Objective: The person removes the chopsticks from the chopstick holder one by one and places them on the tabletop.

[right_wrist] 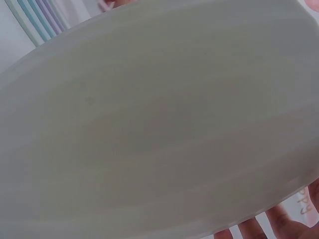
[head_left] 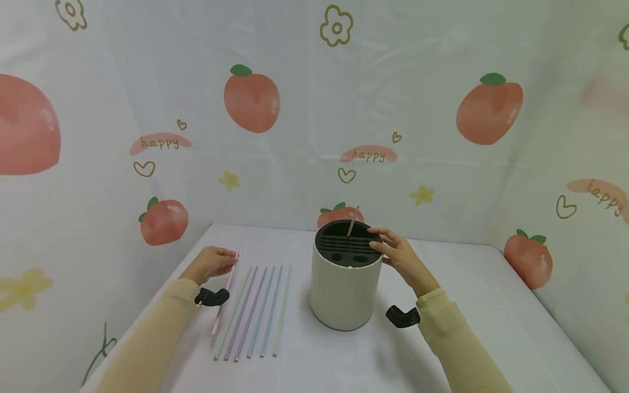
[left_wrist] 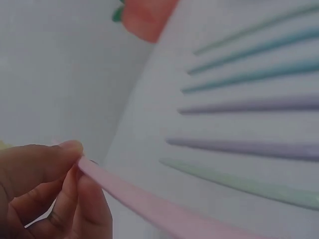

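Note:
My left hand point(head_left: 212, 263) pinches a pink chopstick point(head_left: 219, 319) near its thin far end, between thumb and fingers. In the left wrist view that pink chopstick point(left_wrist: 134, 194) slants away from the fingertips. To its right, several green, purple and blue chopsticks point(head_left: 252, 316) lie side by side on the white table. A cream utensil holder point(head_left: 344, 297) with a black slotted top stands upright, and one pinkish chopstick point(head_left: 352, 222) leans out of its rear opening. My right hand point(head_left: 404, 261) holds the holder's right rim; its wall point(right_wrist: 159, 119) fills most of the right wrist view.
The white tabletop point(head_left: 472, 327) extends to the right of the holder. A white backdrop point(head_left: 304, 180) printed with peaches and hearts hangs behind and along the sides. A dark green cord point(head_left: 104, 346) hangs at the table's left edge.

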The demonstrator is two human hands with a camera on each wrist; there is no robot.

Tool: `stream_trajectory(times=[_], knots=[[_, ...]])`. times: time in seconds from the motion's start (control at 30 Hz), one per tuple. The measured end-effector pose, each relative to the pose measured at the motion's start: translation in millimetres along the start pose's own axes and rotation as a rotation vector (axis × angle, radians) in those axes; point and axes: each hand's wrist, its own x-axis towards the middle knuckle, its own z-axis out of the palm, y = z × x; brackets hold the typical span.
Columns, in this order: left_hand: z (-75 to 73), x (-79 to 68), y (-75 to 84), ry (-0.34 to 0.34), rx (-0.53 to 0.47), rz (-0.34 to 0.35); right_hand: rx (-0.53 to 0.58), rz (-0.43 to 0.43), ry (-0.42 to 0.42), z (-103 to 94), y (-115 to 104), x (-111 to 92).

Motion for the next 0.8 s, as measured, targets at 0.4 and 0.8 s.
stream_trajectory(times=[0.4,0.8], knots=[[10.3,2.1,-47.5,0.090,0.108,-0.115,-0.006,0.009,0.000,0.6,0,1],[15.7,4.1,-49.5,0.094,0.264,-0.077,-0.018,0.017,0.009,0.6,-1,0]])
